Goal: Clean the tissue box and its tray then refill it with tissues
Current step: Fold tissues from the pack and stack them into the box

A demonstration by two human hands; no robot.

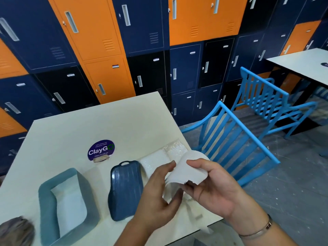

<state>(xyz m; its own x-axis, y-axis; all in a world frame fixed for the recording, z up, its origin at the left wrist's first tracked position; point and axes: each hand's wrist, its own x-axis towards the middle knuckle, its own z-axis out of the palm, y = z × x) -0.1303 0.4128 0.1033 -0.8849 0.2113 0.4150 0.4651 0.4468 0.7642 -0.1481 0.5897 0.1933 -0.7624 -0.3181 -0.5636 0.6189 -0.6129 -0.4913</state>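
tissue box point(44, 206) sits open on the near left of the counter point(106, 125), white showing inside it. dark blue tray point(126, 189) lies just right of it. over the near right edge, the right hand point(216, 190) grips a bent stack of tissues point(188, 172), thumb on top; the left hand point(156, 197) pinches its left side. white packs point(156, 161) lie just beyond the tray, to its right.
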